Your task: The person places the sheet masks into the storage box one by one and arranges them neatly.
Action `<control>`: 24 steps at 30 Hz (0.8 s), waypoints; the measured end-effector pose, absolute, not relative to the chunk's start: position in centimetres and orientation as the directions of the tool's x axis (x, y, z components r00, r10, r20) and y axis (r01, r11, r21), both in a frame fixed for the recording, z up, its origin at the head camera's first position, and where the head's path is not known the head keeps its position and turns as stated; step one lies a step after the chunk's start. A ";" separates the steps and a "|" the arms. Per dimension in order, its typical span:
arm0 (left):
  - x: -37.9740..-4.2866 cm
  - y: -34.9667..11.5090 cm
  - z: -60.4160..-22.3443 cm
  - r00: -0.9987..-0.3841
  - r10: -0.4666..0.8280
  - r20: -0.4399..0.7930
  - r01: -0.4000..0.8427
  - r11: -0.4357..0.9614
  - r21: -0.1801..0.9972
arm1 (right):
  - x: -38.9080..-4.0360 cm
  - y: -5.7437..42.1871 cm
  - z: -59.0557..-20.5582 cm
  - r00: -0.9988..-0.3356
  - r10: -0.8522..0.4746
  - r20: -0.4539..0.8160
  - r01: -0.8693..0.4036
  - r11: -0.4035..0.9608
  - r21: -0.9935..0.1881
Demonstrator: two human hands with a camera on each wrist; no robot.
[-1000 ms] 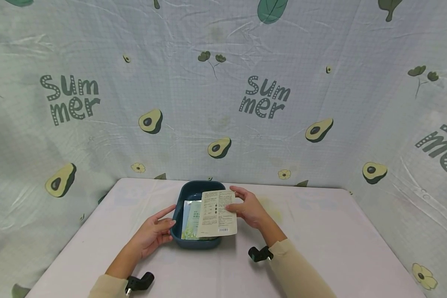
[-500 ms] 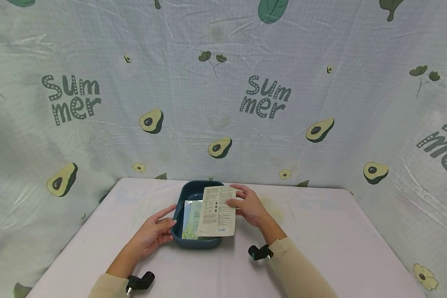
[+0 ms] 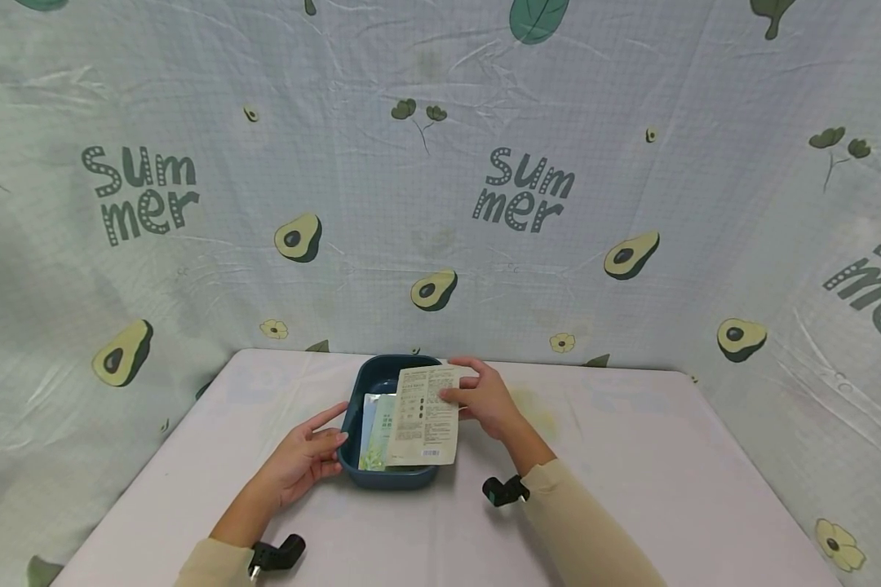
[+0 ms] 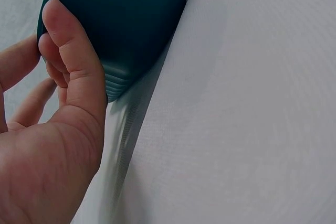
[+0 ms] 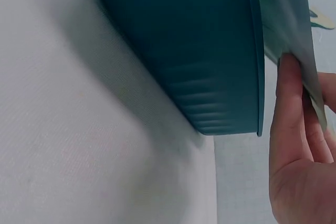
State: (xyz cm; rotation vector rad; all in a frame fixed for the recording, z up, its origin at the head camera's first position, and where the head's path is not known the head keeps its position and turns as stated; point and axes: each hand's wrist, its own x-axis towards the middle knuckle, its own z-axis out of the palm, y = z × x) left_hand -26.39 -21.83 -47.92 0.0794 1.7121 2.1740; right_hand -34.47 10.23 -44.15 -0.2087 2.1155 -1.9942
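A dark blue rectangular bin stands near the back edge of the table. Light-green and pale-blue packets lie inside it. My left hand touches the bin's left side, thumb and fingertips at the rim; in the left wrist view they meet the bin's outer wall. Over the bin's right half, my right hand holds a flat cream packet by its right edge. Print and a barcode face up. Seen from the right wrist, the packet sits between thumb and fingers, above the rim.
The table has a white cover. Behind and beside it hangs a pale curtain printed with avocados and lettering. Black cameras sit on both wrists.
The cream packet and my right hand have shifted a little up and to the left, further over the bin. My left hand and the bin stay in place.
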 end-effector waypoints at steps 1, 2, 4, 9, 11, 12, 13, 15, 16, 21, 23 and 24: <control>-26.4 -21.8 -47.9 -0.930 0.319 -0.183 -0.253 -0.193 0.948 | -34.5 10.1 -44.1 -0.965 -0.252 -0.071 0.053 0.075 -0.996; -26.4 -21.8 -47.9 -0.930 0.318 -0.184 -0.253 -0.193 0.948 | -34.5 10.1 -44.0 -0.966 -0.249 -0.073 0.053 0.086 -0.995; -26.4 -21.8 -47.9 -0.930 0.315 -0.187 -0.255 -0.192 0.948 | -34.5 9.8 -43.9 -0.967 -0.240 -0.083 0.058 0.107 -0.993; -26.4 -21.8 -47.9 -0.932 0.307 -0.194 -0.259 -0.187 0.948 | -34.7 9.1 -43.8 -0.962 -0.255 -0.097 0.057 0.159 -0.986; -26.3 -21.8 -47.8 -0.932 0.305 -0.197 -0.261 -0.185 0.947 | -34.7 8.9 -43.8 -0.957 -0.272 -0.102 0.054 0.180 -0.982; -26.3 -21.8 -47.8 -0.932 0.305 -0.199 -0.262 -0.184 0.947 | -34.8 8.8 -43.8 -0.954 -0.280 -0.105 0.052 0.192 -0.980; -26.3 -21.8 -47.8 -0.931 0.305 -0.200 -0.264 -0.184 0.947 | -34.8 8.7 -43.7 -0.952 -0.284 -0.111 0.055 0.201 -0.978; -26.3 -21.8 -47.8 -0.931 0.305 -0.202 -0.266 -0.185 0.946 | -34.8 8.6 -43.7 -0.952 -0.283 -0.115 0.050 0.224 -0.973; -26.3 -21.8 -47.8 -0.931 0.305 -0.201 -0.265 -0.185 0.946 | -34.8 8.5 -43.7 -0.954 -0.278 -0.115 0.049 0.234 -0.971; -26.3 -21.8 -47.8 -0.931 0.306 -0.198 -0.262 -0.185 0.947 | -34.6 8.1 -43.5 -0.968 -0.229 -0.100 0.027 0.301 -0.953; -26.3 -21.9 -47.8 -0.931 0.307 -0.197 -0.262 -0.186 0.947 | -34.5 7.9 -43.4 -0.975 -0.207 -0.083 0.007 0.342 -0.940; -26.4 -21.9 -47.8 -0.931 0.309 -0.197 -0.263 -0.188 0.946 | -34.5 7.8 -43.3 -0.977 -0.198 -0.079 0.002 0.361 -0.932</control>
